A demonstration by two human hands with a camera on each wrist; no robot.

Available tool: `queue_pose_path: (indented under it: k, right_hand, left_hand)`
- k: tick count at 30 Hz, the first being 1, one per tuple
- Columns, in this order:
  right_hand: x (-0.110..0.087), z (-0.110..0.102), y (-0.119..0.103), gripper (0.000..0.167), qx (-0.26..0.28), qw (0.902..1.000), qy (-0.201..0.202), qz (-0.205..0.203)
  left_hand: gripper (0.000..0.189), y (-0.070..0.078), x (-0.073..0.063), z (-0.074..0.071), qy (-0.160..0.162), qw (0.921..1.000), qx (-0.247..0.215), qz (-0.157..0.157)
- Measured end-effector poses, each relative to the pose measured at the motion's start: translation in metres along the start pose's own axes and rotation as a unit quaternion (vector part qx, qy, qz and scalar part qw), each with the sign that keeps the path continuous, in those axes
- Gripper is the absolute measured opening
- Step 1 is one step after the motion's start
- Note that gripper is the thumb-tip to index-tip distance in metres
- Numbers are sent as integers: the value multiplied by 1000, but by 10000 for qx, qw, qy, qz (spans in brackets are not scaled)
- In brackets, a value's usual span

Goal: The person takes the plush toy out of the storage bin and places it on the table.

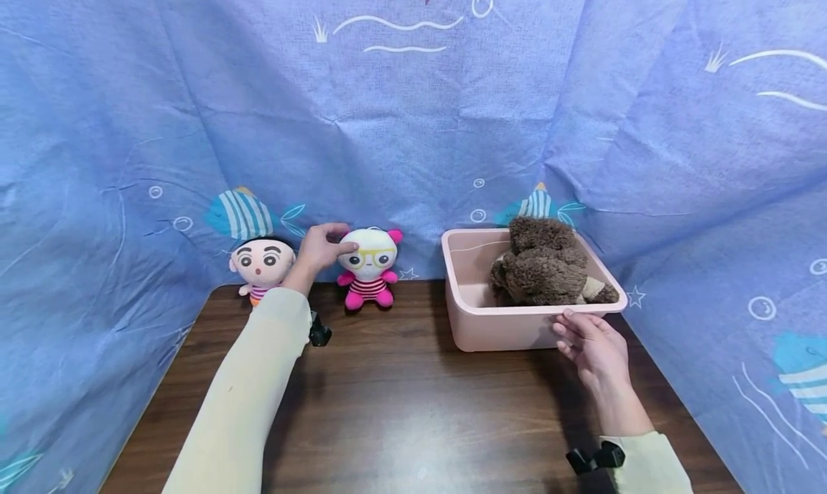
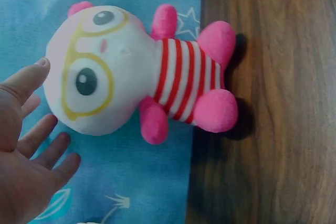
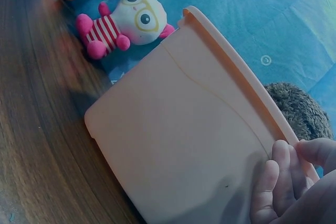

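A plush toy point(image 1: 368, 268) with a white head, yellow glasses, pink limbs and a red-striped body sits upright against the backdrop. My left hand point(image 1: 325, 253) is at its head, fingers spread in the left wrist view; the thumb point(image 2: 32, 77) overlaps the head's edge, and whether it touches is hard to tell. At the right, my right hand point(image 1: 597, 350) grips the front rim of a pink plastic bin point(image 1: 504, 329), thumb over the rim and fingers under it. Inside the bin lies a brown furry plush toy point(image 1: 543, 268), its face hidden.
Left of the left hand sits a black-haired plush doll point(image 1: 263, 264), partly behind the forearm. Everything stands on a dark wooden table point(image 1: 400, 408). Blue cloth point(image 1: 400, 149) with sea prints hangs behind and along both sides.
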State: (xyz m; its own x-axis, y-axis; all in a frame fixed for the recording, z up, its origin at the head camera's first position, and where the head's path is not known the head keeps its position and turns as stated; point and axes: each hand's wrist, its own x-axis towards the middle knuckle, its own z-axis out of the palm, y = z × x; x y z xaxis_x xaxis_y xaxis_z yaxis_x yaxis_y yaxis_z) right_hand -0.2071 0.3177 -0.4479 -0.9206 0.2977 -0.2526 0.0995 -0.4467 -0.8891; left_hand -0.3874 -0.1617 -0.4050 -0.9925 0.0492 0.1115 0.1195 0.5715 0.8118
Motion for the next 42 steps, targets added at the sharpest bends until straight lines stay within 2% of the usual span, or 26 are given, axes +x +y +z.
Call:
queue_pose_path:
  k: [5,11,17,22,26,29,32,36,39,42]
  right_hand:
    - [-1,0,-2,14,37,10000,-52,25]
    - [-1,0,-2,15,98,9999,-3,86]
    - [-1,0,-2,16,114,9999,-53,90]
    - [-2,-1,-1,17,120,9999,-75,32]
    - [-2,-1,0,17,93,9999,-88,1]
    - [-1,-1,1,17,78,9999,-88,21]
    - [-1,-1,1,18,82,9999,-80,31]
    - [0,-2,-1,17,74,9999,-84,-13]
    - [-1,-2,-1,17,54,10000,-68,12]
    - [-1,0,0,16,30,10000,-31,57]
  left_hand:
    - [56,20,-2,-4,36,10000,-44,-20]
    - [55,54,-3,4,-49,9989,76,457]
    - [57,89,-9,29,-615,9924,-179,1048]
    - [57,123,-13,57,-1061,9838,-346,1404]
    - [57,149,-15,81,-1476,9744,-420,1646]
    - [59,164,-17,99,-1888,9639,-380,1837]
    - [61,177,-20,119,-2345,9505,-178,2031]
    - [66,190,-25,148,-2976,9278,71,2250]
    - [69,197,-29,166,-3223,9183,415,2262]
    - [71,202,-32,179,-3192,9178,865,2196]
